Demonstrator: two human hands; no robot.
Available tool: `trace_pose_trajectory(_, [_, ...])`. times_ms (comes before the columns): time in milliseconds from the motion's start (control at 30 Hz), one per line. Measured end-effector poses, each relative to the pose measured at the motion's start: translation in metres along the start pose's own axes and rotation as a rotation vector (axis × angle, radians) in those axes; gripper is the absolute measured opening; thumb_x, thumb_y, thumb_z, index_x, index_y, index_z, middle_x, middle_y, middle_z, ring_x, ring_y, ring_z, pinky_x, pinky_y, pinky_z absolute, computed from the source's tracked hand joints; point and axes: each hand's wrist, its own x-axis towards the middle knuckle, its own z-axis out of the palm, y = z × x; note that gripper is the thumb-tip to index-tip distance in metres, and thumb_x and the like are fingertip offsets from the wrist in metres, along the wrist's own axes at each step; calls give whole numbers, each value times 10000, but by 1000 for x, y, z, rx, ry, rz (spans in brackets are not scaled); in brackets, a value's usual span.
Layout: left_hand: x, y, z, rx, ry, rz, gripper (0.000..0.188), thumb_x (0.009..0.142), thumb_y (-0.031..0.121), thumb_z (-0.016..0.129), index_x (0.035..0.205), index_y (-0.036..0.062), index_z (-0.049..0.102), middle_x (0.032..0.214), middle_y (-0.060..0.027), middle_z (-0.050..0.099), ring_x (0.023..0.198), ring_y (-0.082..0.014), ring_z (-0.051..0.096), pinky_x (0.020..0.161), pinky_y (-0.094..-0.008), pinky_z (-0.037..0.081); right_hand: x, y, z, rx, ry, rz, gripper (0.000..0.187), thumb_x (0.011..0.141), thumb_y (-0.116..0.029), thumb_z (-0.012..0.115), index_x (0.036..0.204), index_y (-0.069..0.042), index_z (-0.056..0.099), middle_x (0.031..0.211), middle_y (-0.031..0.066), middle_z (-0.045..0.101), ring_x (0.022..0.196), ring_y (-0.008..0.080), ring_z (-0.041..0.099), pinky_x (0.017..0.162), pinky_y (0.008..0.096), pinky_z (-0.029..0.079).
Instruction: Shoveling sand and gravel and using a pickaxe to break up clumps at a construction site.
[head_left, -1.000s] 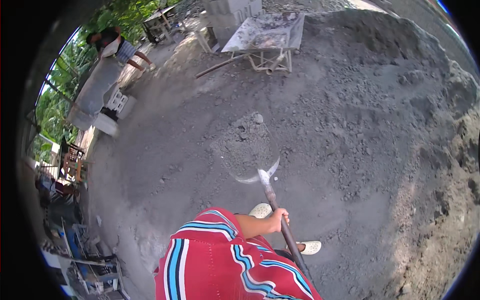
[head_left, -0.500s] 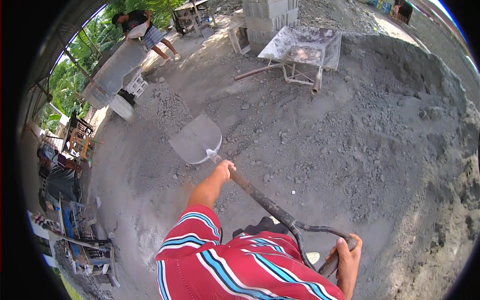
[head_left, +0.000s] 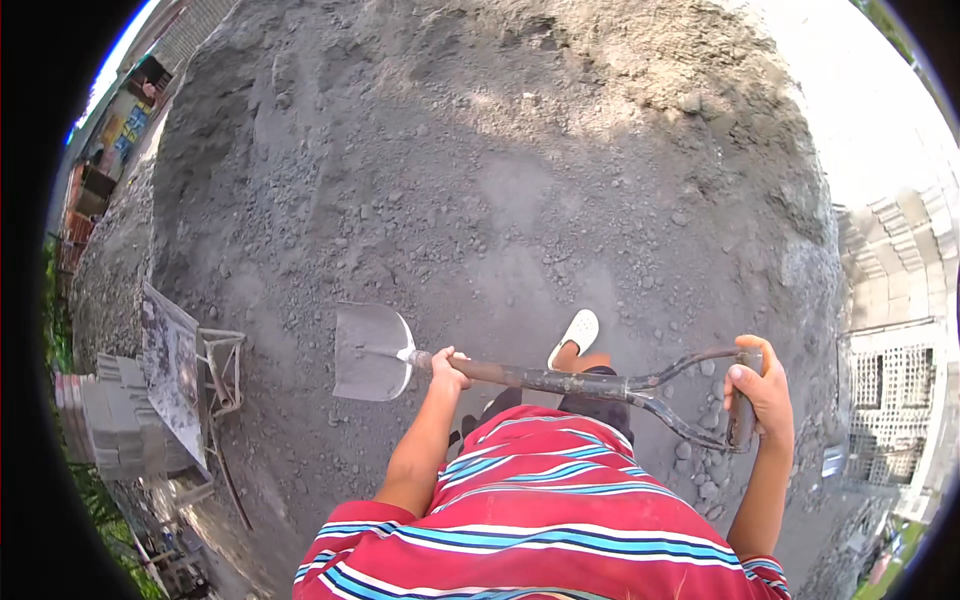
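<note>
A shovel [head_left: 560, 381] lies crosswise in front of my body, its grey blade [head_left: 372, 352] to the left and its D-shaped grip to the right. My left hand [head_left: 449, 369] is wrapped round the shaft just behind the blade. At the other end, my right hand [head_left: 760, 390] is closed on the crossbar of the grip. The blade looks bare and hangs over grey, gravelly ground [head_left: 480, 290]; its height above it I cannot tell. One white clog [head_left: 575, 336] shows on my foot beyond the shaft.
A large bank of grey sand and gravel [head_left: 420, 100] rises ahead. On the left a wheelbarrow [head_left: 180, 370] stands beside stacked concrete blocks [head_left: 125, 420]. Far right are more stacked blocks [head_left: 905, 240] and a pale lattice panel [head_left: 890, 405]. Loose stones [head_left: 710, 490] lie near my right arm.
My body and view have turned right, toward the gravel bank. The shovel has swung round with me into a crosswise position. Both hands keep their hold. The other person is out of view.
</note>
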Motion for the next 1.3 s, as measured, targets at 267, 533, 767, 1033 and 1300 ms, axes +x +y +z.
trace_pose_trajectory(267, [-88, -19, 267, 208, -400, 156, 185, 640, 174, 536, 514, 124, 410, 490, -12, 444, 465, -165, 432, 509, -333, 373, 51, 131, -109, 614, 382, 26, 373, 666, -361, 552, 764, -8, 479, 537, 79, 481, 383, 180, 449, 384, 278, 405])
trace_pose_trajectory(533, [13, -57, 445, 600, -462, 87, 137, 627, 137, 533, 541, 109, 429, 496, -12, 437, 483, -161, 438, 523, -321, 391, 119, 152, -49, 907, 781, 520, 442, 683, -511, 419, 527, -98, 388, 402, 50, 375, 338, 188, 392, 342, 293, 350])
trace_pose_trajectory(767, [151, -237, 396, 912, -131, -488, 152, 615, 152, 538, 555, 111, 405, 504, -20, 405, 468, -169, 426, 493, -338, 385, 29, 134, -15, 840, 1455, 874, 437, 724, -509, 391, 550, -109, 401, 473, 30, 407, 423, 172, 382, 399, 297, 320])
trace_pose_trajectory(1033, [95, -365, 341, 825, 68, -1179, 192, 554, 186, 603, 536, 123, 422, 519, -3, 431, 484, -162, 437, 494, -307, 378, 113, -84, -18, 60, 1937, 1110, 423, 724, -510, 344, 561, -126, 416, 458, 36, 402, 398, 185, 390, 374, 301, 340])
trace_pose_trajectory(1300, [322, -185, 642, 563, -234, -541, 170, 605, 140, 496, 488, 131, 373, 461, 2, 410, 443, -150, 414, 508, -327, 369, 386, 42, -52, 391, 1351, 401, 359, 734, -392, 438, 580, -68, 444, 429, 28, 388, 339, 138, 373, 337, 237, 324])
